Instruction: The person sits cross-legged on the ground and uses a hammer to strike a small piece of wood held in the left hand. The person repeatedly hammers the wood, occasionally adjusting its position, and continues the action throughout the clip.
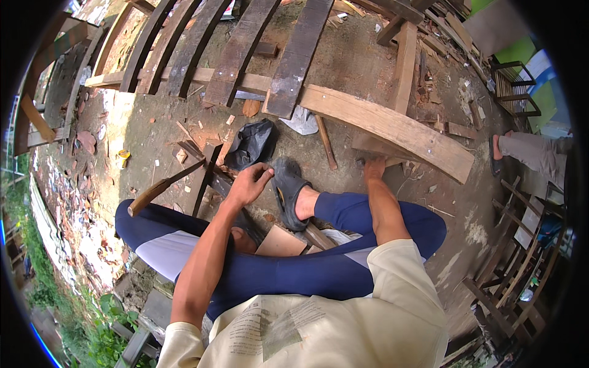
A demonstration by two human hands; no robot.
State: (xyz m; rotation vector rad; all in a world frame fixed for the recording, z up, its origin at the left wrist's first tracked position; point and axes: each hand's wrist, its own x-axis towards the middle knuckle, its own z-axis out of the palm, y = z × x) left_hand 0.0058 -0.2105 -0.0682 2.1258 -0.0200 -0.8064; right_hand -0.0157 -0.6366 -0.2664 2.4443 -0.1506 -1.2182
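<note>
My left hand (248, 186) is closed in a pinch beside the dark clog (287, 191) on my foot. Whatever sits between its fingertips is too small to name. My right hand (373, 168) reaches down by the near side of a light wooden beam (386, 126). Its fingers are curled and partly hidden, with a small dark thing at them that I cannot make out. Dark slats (300, 55) lie across the beam in a row. Between my hands, a wooden stick or handle (326, 142) lies on the ground. A black plastic bag (251, 145) is just beyond my left hand.
A tool with a wooden handle (150, 196) and dark metal end lies near my left knee. Wood offcuts (281, 240) lie between my legs. At right are another person's leg (534, 153), a dark wooden chair (514, 89) and a timber pile (509, 264).
</note>
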